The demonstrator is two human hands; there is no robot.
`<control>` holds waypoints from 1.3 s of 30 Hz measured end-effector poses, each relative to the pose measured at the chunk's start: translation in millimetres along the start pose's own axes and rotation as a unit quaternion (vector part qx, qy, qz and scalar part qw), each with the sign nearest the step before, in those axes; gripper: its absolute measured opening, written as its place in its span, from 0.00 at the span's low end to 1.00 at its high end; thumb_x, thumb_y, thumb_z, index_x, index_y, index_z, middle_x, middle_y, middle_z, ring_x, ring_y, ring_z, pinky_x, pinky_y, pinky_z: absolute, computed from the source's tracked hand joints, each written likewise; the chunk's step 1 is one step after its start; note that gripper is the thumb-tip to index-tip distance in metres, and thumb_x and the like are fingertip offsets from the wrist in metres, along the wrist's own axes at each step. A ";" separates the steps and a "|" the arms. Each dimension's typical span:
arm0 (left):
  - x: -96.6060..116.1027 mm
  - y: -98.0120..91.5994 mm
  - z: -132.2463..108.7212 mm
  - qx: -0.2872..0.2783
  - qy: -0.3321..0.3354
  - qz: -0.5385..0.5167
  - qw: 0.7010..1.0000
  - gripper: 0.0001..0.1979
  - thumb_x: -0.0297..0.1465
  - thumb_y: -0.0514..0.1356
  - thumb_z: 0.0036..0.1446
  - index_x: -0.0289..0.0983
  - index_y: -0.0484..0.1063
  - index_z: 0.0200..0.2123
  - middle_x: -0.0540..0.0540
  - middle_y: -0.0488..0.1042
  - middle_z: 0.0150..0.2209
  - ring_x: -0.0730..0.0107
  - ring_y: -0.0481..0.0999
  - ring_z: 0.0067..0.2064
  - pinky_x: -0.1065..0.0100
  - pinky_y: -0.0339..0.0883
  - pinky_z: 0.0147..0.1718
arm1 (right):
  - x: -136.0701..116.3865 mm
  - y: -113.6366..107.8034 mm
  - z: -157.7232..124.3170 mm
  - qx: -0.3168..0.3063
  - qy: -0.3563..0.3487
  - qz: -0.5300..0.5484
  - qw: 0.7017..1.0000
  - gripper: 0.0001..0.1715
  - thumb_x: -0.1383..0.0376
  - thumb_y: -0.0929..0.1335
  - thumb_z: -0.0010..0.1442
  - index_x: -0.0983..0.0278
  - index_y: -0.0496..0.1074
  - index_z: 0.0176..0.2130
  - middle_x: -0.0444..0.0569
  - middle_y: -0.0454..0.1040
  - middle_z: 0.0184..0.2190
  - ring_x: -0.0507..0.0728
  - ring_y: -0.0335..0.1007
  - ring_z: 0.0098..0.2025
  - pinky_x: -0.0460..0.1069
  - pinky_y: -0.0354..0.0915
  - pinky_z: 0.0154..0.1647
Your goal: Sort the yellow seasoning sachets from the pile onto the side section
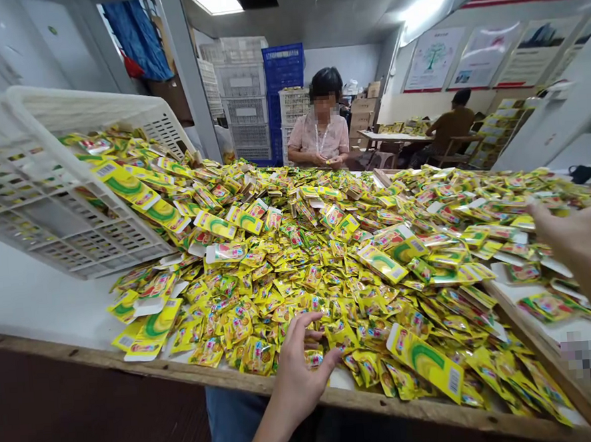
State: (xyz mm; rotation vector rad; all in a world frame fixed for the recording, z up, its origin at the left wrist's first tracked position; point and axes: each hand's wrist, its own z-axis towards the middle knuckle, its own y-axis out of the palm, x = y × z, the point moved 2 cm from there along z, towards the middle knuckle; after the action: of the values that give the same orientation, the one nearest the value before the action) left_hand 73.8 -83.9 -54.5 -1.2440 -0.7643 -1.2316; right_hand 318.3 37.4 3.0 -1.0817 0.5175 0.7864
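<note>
My left hand (302,367) is at the near edge of the table, thumb and fingers apart and curved around the nearest small yellow sachets (317,360). I see nothing firmly gripped in it. Out to the right, my right hand (579,230) is raised over flat boxes and packets beyond a wooden divider (543,346). Its thumb is stretched away from the fingers, which are partly cut off by the frame edge, and nothing shows in it. Between the hands lies a wide heap of sachets mixed with flat yellow-green boxes, one box (427,363) close to the front rail.
A white plastic crate (75,214) lies tipped at left, boxes spilling from it. A wooden rail (185,378) edges the table. Across the heap sits a person (320,133) with both hands together; another person (452,125) sits farther back. Stacked crates (245,104) stand behind.
</note>
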 end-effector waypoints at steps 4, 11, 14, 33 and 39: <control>3.6 -1.4 -0.8 -0.009 0.023 0.006 1.000 0.17 0.33 0.61 0.53 0.41 0.67 0.48 0.42 0.69 0.49 0.65 0.74 0.40 0.63 0.71 0.40 | -6.0 18.0 43.6 -0.058 -0.039 -0.187 0.980 0.22 0.60 0.71 0.52 0.61 0.71 0.48 0.54 0.74 0.43 0.65 0.68 0.48 0.59 0.64 0.49; -13.4 -12.8 -27.6 0.011 0.003 0.019 1.000 0.16 0.33 0.61 0.52 0.43 0.70 0.46 0.43 0.71 0.45 0.65 0.74 0.38 0.63 0.71 0.39 | -9.1 102.7 94.0 -0.105 -0.014 -0.251 0.962 0.18 0.63 0.65 0.62 0.65 0.67 0.52 0.55 0.68 0.53 0.60 0.65 0.53 0.58 0.62 0.53; -23.7 -26.1 -38.4 0.037 -0.018 0.037 0.998 0.15 0.32 0.61 0.51 0.43 0.70 0.45 0.45 0.72 0.43 0.64 0.74 0.38 0.64 0.71 0.38 | -5.4 134.9 105.9 -0.137 0.020 -0.271 0.953 0.20 0.60 0.65 0.63 0.64 0.66 0.52 0.53 0.68 0.52 0.59 0.68 0.49 0.59 0.67 0.48; -57.5 -61.6 185.8 -0.001 0.016 0.421 0.907 0.15 0.36 0.57 0.61 0.36 0.68 0.49 0.43 0.70 0.49 0.63 0.72 0.47 0.54 0.69 0.46 | -11.5 102.1 29.3 -0.190 -0.017 -0.185 0.964 0.21 0.78 0.63 0.51 0.64 0.76 0.41 0.52 0.78 0.40 0.61 0.72 0.45 0.50 0.65 0.46; -45.6 -67.2 172.0 0.029 0.063 0.387 0.919 0.08 0.29 0.54 0.61 0.37 0.71 0.42 0.43 0.72 0.44 0.63 0.70 0.48 0.57 0.63 0.50 | -18.7 111.3 -5.3 -0.181 -0.006 -0.100 0.978 0.16 0.78 0.66 0.43 0.65 0.76 0.32 0.54 0.76 0.34 0.61 0.71 0.40 0.51 0.63 0.44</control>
State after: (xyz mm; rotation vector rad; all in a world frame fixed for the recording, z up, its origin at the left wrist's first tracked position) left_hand 30.3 100.8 -41.1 -1.2257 -0.1587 -0.6172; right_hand 219.9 54.4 -49.8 -1.4405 0.2534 0.7242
